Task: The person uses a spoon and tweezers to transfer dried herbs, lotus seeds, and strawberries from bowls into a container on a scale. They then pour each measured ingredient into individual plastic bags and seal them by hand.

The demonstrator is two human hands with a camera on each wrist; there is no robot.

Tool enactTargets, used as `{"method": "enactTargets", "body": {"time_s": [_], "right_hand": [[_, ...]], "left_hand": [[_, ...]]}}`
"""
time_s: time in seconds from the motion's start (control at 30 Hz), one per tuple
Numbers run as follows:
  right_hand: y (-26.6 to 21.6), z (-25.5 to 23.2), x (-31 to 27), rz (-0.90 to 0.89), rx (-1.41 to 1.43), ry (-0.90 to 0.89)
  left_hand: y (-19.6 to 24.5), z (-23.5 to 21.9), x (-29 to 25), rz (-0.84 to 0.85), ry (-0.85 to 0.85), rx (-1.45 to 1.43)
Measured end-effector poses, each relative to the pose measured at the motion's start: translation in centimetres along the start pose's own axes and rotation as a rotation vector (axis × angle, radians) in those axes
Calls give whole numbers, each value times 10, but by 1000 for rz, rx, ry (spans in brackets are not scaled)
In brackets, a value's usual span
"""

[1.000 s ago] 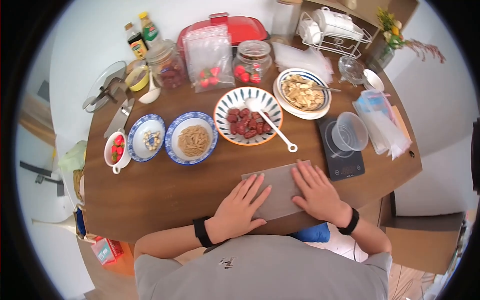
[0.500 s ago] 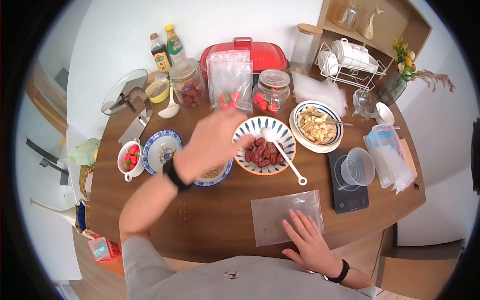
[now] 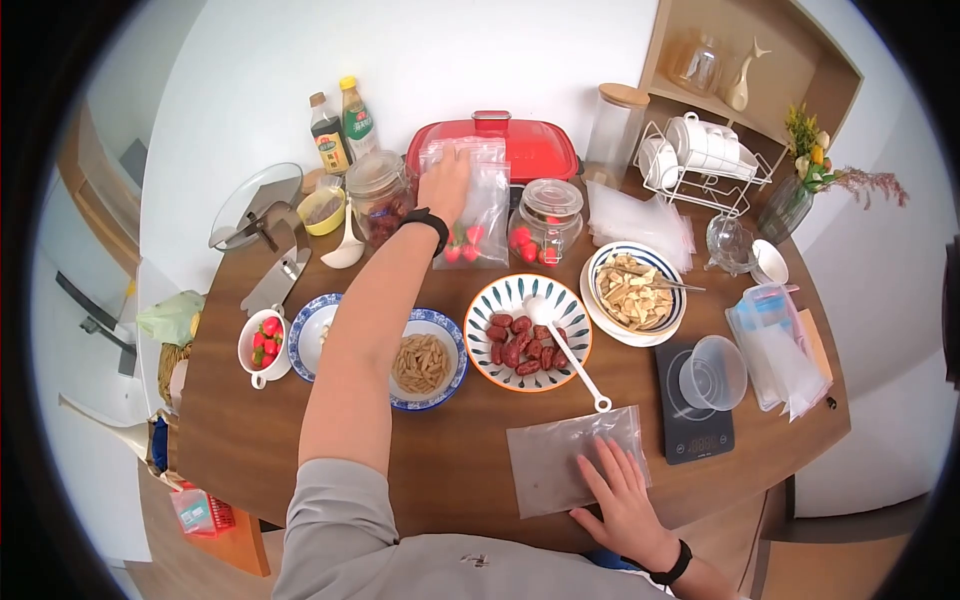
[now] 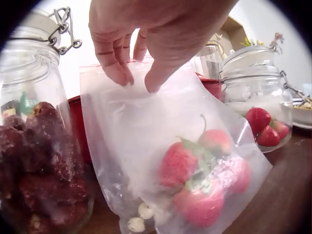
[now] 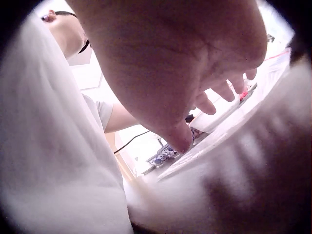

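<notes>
My left hand [image 3: 445, 185] reaches to the top of the upright clear bags [image 3: 486, 205], one of which holds strawberries. In the left wrist view, the fingertips and thumb of the left hand [image 4: 156, 34] touch the upper part of the strawberry bag [image 4: 141, 122], with a gap between them. White pieces show low in a bag behind. My right hand [image 3: 630, 505] rests, fingers extended, on a flat clear bag [image 3: 550, 470] near the front edge. The palm of the right hand [image 5: 180, 63] fills much of the right wrist view.
Jars of dates [image 3: 378, 205] and strawberries [image 3: 545, 228] flank the bags, with a red cooker [image 3: 540, 145] behind. Bowls, including one of dates [image 3: 480, 350] with a white spoon, stand before them. A scale [image 3: 690, 435] bearing a plastic cup [image 3: 713, 373] stands right.
My left hand has left the flat bag and moved forward, across the bowls, to the upright bags. My right hand remains on the flat bag. The head view has shifted.
</notes>
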State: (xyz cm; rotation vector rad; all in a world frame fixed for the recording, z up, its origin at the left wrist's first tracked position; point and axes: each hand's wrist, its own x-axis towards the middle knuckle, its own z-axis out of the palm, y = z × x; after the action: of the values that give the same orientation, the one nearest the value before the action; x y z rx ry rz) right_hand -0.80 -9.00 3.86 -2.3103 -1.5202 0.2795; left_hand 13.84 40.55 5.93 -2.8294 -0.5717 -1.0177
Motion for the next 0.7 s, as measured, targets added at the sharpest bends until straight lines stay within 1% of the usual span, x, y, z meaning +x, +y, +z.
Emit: {"method": "enactTargets", "body": {"time_s": [0.07, 0.1, 0.13, 0.17, 0.2, 0.23, 0.27, 0.3, 0.33, 0.37, 0.4, 0.43, 0.5, 0.57, 0.6, 0.63, 0.67, 0.7], "right_hand": [[0, -4, -2, 9, 47, 56], [0, -5, -3, 10, 49, 54], [0, -6, -5, 0, 79, 103], [1, -7, -6, -10, 109, 153], [0, -10, -7, -10, 113, 151], [-2, -14, -6, -28, 146, 188], [-4, -17, -6, -46, 179, 228], [-5, -20, -7, -46, 184, 228], [-6, -22, -7, -43, 273, 235], [-7, -26, -7, -42, 362, 241], [-9, -32, -6, -45, 367, 244], [-12, -40, -6, -51, 442, 240], [-18, -53, -2, -49, 545, 274], [-21, -67, 3, -43, 603, 309], [-25, -76, 8, -49, 641, 337], [-30, -84, 15, -98, 649, 381], [-33, -88, 22, -110, 660, 386], [-43, -96, 31, -146, 648, 351]], "left_hand": [[-1, -3, 3, -3, 26, -4], [-2, -8, 3, -4, 47, -4], [-4, -14, 2, -5, 42, -3], [-4, -25, 1, 17, 63, -80], [-3, -39, 2, 40, 84, -156], [-1, -54, 0, 41, 81, -154], [3, -73, -2, 35, 101, -278], [7, -93, -6, 30, 120, -403], [10, -112, -11, 32, 117, -399], [13, -132, -16, 73, 168, -462], [16, -154, -22, 115, 220, -525], [21, -178, -31, 119, 217, -519], [34, -230, -52, 102, 158, -531], [48, -278, -80, 156, 58, -512], [53, -297, -93, 257, -21, -485], [57, -310, -108, 356, -101, -457], [65, -317, -125, 374, -192, -466], [70, -322, -141, 462, -262, -481]]}}
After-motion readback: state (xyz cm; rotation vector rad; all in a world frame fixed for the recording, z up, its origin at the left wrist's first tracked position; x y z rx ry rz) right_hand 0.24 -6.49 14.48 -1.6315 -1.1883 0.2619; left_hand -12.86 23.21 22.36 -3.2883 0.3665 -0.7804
